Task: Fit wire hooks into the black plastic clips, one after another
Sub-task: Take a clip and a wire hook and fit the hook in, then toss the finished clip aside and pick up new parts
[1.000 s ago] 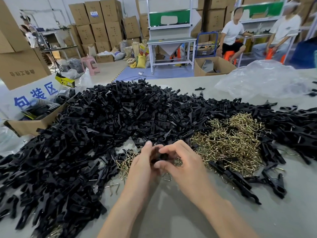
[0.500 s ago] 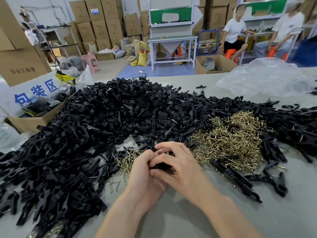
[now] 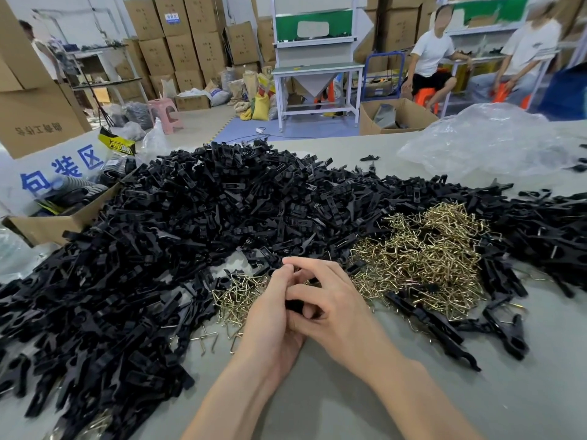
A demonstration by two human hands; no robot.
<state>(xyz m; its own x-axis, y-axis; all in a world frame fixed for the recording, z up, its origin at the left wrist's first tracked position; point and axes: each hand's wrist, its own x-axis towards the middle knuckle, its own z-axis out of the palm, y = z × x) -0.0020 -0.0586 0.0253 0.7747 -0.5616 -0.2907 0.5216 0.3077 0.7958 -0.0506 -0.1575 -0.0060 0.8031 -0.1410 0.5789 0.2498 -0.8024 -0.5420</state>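
Gripping one matte black clip (image 3: pixel 293 305), left hand (image 3: pixel 270 315) and right hand (image 3: pixel 341 308) curled round it. Beside: tangled brassy wire hooks (image 3: pixel 422 262), spiky clip heap (image 3: pixel 190 223). Smooth grey table (image 3: pixel 349 395); cardboard boxes (image 3: pixel 178 42) behind.

Blue characters 包装区 are showing on the white sign (image 3: pixel 60 173) at far left. Just behind it, the yellow-and-black pack (image 3: pixel 116 143) is flashing lettering that starts "PRO". The big carton (image 3: pixel 38 128) is carrying upside-down print, too blurred to read.

Left hand (image 3: pixel 270 315), right hand (image 3: pixel 338 308) pressed together, fingers (image 3: pixel 313 268) curled (tips touching)
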